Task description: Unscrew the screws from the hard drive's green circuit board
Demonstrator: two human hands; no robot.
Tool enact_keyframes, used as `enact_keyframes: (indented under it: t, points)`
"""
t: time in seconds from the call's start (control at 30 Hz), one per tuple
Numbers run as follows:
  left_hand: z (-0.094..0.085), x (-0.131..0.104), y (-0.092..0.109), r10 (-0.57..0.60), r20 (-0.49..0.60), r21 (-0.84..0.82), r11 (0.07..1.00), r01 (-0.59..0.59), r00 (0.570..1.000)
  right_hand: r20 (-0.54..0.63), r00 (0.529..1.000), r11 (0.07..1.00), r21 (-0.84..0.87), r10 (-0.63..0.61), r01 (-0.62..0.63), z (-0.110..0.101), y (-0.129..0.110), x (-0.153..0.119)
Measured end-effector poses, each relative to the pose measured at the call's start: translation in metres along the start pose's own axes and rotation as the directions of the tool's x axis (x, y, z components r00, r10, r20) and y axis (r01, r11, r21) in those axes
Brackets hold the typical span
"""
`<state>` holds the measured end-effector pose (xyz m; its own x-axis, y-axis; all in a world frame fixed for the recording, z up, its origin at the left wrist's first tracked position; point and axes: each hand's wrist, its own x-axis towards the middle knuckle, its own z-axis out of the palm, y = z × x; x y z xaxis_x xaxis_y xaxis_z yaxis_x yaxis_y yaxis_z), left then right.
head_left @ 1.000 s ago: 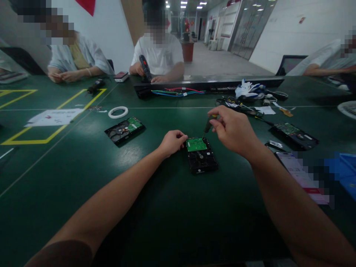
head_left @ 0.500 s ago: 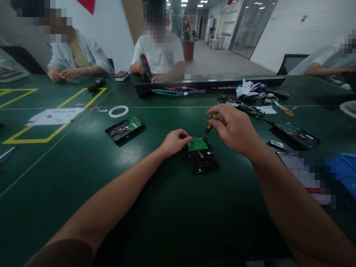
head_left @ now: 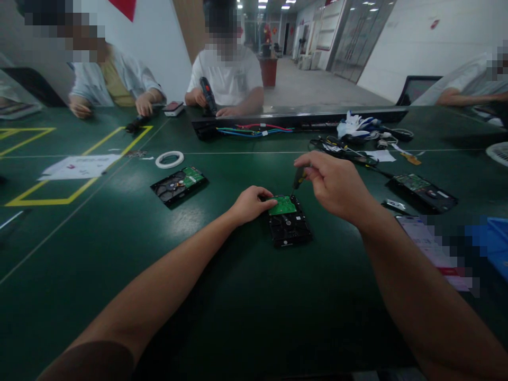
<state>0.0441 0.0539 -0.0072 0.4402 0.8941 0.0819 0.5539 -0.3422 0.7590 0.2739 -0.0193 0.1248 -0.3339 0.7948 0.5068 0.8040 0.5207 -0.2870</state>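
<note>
A hard drive (head_left: 289, 227) lies in front of me on the green table (head_left: 222, 296), its green circuit board (head_left: 283, 205) facing up at the far end. My left hand (head_left: 254, 203) grips the drive's far left corner, thumb on the board's edge. In my right hand (head_left: 331, 180) is a small dark and yellow screwdriver (head_left: 298, 179), held from above by the handle. Its tip points down at the far right part of the drive, by the board's edge. Whether the tip sits in a screw is too small to tell.
A second hard drive (head_left: 179, 186) lies to the left beside a white tape roll (head_left: 169, 159). To the right are a third hard drive (head_left: 421, 192), a phone (head_left: 431, 243) and a blue bin (head_left: 498, 246). Cables and gloves (head_left: 357, 126) lie farther back. Co-workers sit opposite.
My right hand has tilted the screwdriver more upright and lowered its tip to the drive. My left thumb has slid slightly onto the board. A co-worker's hand has reached a dark tool at far left.
</note>
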Motion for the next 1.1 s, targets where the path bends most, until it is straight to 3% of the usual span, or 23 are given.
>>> enact_keyframes:
  t: [0.23,0.53,0.87,1.1]
  points:
    - [0.000,-0.001,0.001,-0.008,0.002,-0.034,0.999,0.008,1.000,0.014,1.000,1.000,-0.003,0.010,-0.010,0.001,-0.002,0.001]
    - [0.000,-0.001,0.001,0.003,0.002,-0.047,0.999,-0.003,1.000,0.001,1.000,0.988,-0.152,0.027,-0.026,0.007,0.001,0.000]
    - [0.000,-0.001,0.003,0.005,-0.001,-0.034,0.999,-0.005,1.000,0.023,0.999,0.988,-0.148,-0.047,0.050,0.006,-0.001,0.000]
    - [0.001,-0.001,0.001,-0.008,-0.004,-0.040,0.999,0.008,1.000,-0.003,1.000,0.979,-0.205,-0.011,0.011,0.011,0.003,0.000]
